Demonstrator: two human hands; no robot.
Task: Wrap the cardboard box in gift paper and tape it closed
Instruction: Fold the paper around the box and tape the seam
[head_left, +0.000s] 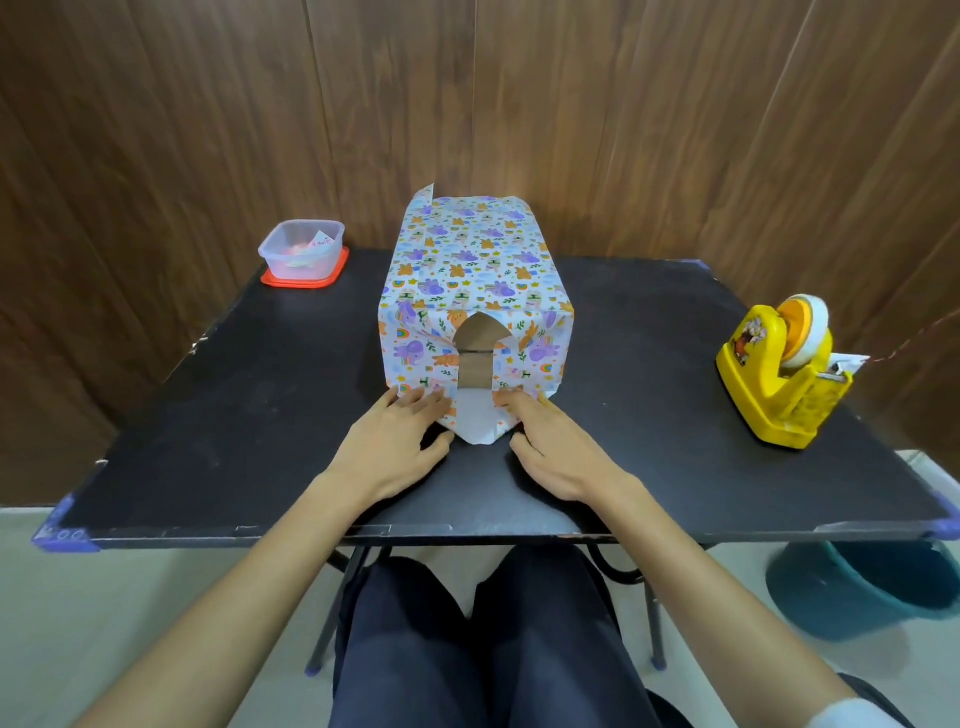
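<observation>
- Table (208, 415): flat, matt black top with purple corner guards and chipped edging; it carries all the work items. Judged adequate as a firm backing for creasing paper.
- Cardboard box (474, 364): stands at the table centre, long axis running toward 12 o'clock. Bare brown card shows only through an arrow-shaped gap on the near end face; elsewhere it is covered.
- Gift paper (467, 260): thin white sheet printed with purple, orange and green cartoon figures, drawn snug over the top and sides. Side flaps on the near end are folded inward. The bottom flap (475, 421) lies flat on the table at 6 o'clock from the box, plain white underside up, tapering to a blunt point. A loose corner stands up at the far left top edge.
- Left hand (400, 441): flat, palm down, fingers spread on the flap's left fold. Its grip is wide, pressing, holding nothing.
- Right hand (550, 447): mirrors it on the right fold; grip likewise wide and pressing. Judged purpose: sharpening the diagonal creases before the flap is raised over the gap.
- Tape dispenser (779, 374): yellow plastic, heavy-based, at 3 o'clock, well apart from the box; a roll is loaded. Near-end taping not yet done.
- Plastic tub (304, 249): translucent, seated on a red lid, at 10 o'clock; contents unclear.
</observation>
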